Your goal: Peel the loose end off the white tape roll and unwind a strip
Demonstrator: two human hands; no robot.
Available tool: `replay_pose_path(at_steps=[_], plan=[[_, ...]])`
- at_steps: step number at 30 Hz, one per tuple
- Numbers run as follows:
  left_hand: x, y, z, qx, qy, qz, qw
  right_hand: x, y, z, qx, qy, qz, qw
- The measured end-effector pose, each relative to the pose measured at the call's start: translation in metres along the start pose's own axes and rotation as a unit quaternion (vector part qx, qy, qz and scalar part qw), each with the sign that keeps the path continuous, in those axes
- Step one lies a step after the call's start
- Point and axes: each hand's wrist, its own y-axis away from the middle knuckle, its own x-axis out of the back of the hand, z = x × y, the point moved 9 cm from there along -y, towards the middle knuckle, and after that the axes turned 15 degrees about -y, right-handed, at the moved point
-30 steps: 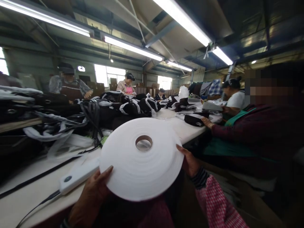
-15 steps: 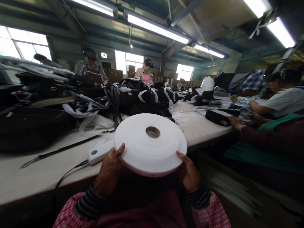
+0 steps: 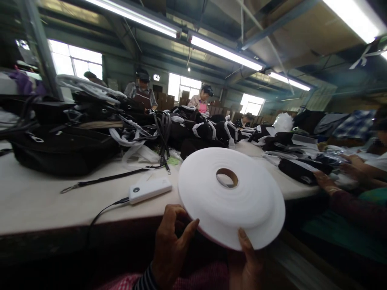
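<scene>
A large white roll of tape (image 3: pixel 231 197) with a round open core is held flat-tilted in front of the table edge, partly over the table (image 3: pixel 45 205) and partly over the dark gap before it. The roll is gripped from beneath by both hands: the left hand (image 3: pixel 171 245) is curled under its near left rim with the thumb laid against the edge, and the right hand (image 3: pixel 248 262) is closed on the near right rim with the thumb pressed on the white face.

The near edge of the table runs just behind the left hand; beyond it a bare strip of pale tabletop is left open to the left. A white box-shaped device (image 3: pixel 150 189) with a dark cable lies just beside the roll, apart from it. A black strap (image 3: pixel 111 177) is stretched across the top behind the device. Further back, black bags (image 3: pixel 60 145) and white-trimmed pieces are heaped along the table, so little room is left there.

No writing can be read on the roll or the device.

At the right, a co-worker's hand (image 3: pixel 322 179) is rested near a black pouch (image 3: pixel 294 171). Other people are seen far back, under long ceiling strip lights (image 3: pixel 223 52) and bright windows.
</scene>
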Motion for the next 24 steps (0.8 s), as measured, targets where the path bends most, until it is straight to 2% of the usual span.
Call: replay_pose_path(at_steps=[3, 5, 11, 15, 21, 24], plan=[[0.000, -0.001, -0.009, -0.002, -0.010, 0.016, 1.000, 0.013, 0.007, 0.009, -0.002, 0.004, 0.030, 1.000], [0.000, -0.001, -0.017, 0.005, -0.012, 0.015, 1.000, 0.016, 0.009, 0.019, -0.019, 0.001, 0.026, 0.999], [0.000, -0.001, -0.028, 0.041, 0.007, -0.025, 0.999, 0.025, 0.007, 0.042, -0.081, -0.027, 0.014, 0.996], [-0.001, -0.004, -0.032, 0.071, 0.026, -0.039, 0.996, 0.022, 0.008, 0.045, -0.115, -0.047, 0.002, 0.992], [-0.002, -0.008, -0.029, 0.049, -0.021, -0.035, 0.998, 0.022, 0.013, 0.046, -0.135, -0.077, 0.047, 0.987], [-0.006, -0.010, -0.032, 0.074, -0.032, -0.055, 0.995, 0.025, 0.014, 0.046, -0.131, -0.073, 0.061, 0.987]])
